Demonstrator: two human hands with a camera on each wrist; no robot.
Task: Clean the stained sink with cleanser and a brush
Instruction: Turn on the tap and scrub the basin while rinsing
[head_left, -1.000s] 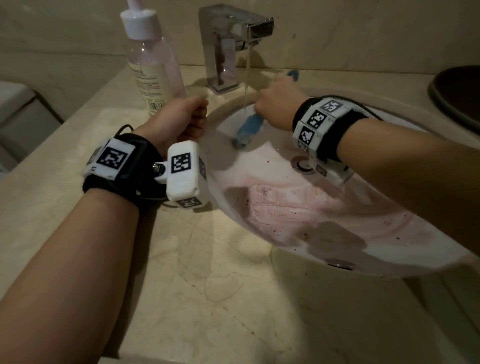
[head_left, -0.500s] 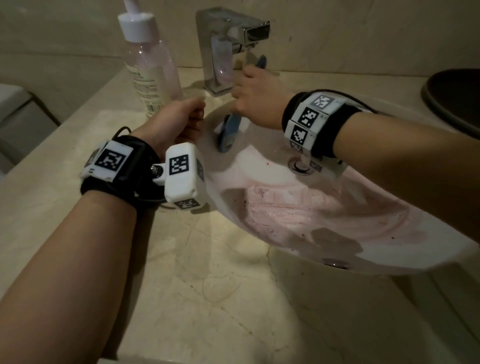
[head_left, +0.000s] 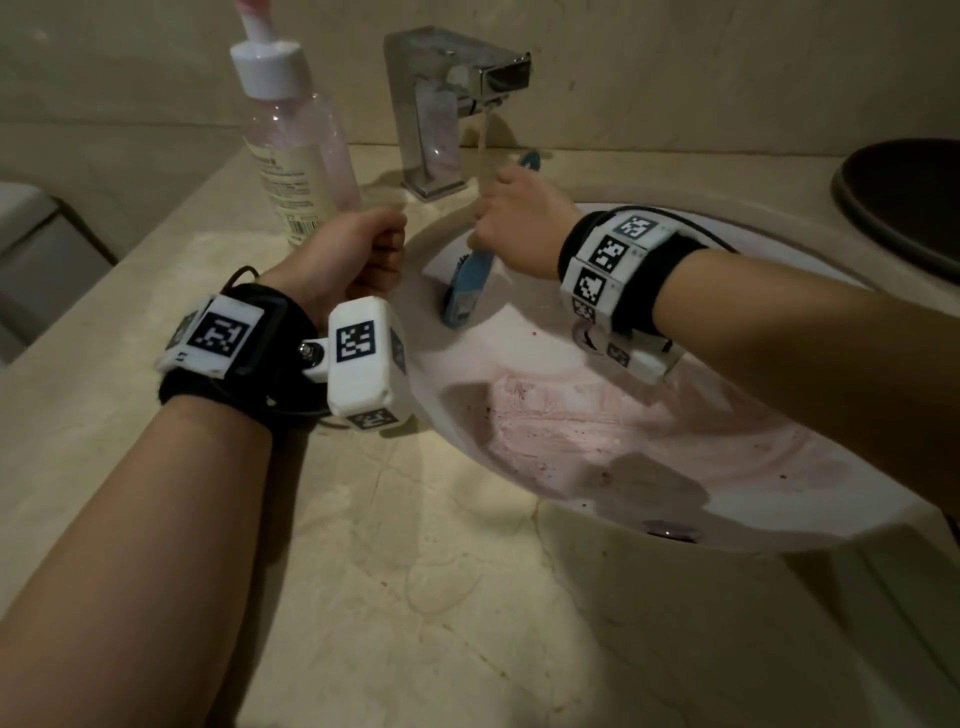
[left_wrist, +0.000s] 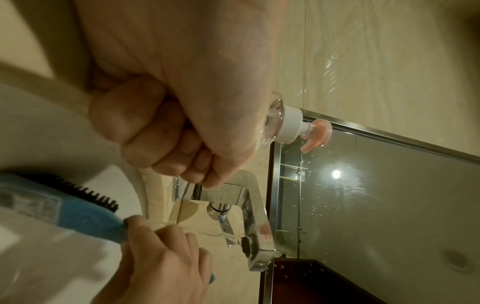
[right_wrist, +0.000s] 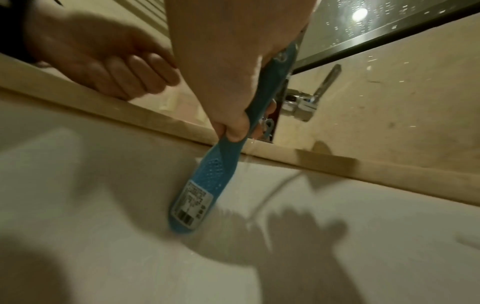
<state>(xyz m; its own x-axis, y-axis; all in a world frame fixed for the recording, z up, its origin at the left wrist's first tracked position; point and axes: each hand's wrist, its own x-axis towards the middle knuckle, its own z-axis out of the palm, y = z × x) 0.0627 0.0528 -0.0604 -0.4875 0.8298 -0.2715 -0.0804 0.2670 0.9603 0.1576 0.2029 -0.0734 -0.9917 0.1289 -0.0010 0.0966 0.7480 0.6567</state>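
The right hand (head_left: 519, 228) grips a blue brush (head_left: 467, 291) by its handle, bristles pressed against the sink (head_left: 571, 441) wall beneath the running faucet (head_left: 457, 104), scrubbing pink stains. The left hand (head_left: 353, 254), fist curled and empty, braces on the tabletop (head_left: 363, 571) beside the cleanser bottle (head_left: 296, 150).

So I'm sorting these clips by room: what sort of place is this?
Most likely a bathroom: a white sink set in a stone counter, a metal tap running, and a pump bottle beside it.

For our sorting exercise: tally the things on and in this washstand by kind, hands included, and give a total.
Hands: 2, left, right
Brush: 1
Bottle: 1
Tap: 1
Sink: 1
Total: 6
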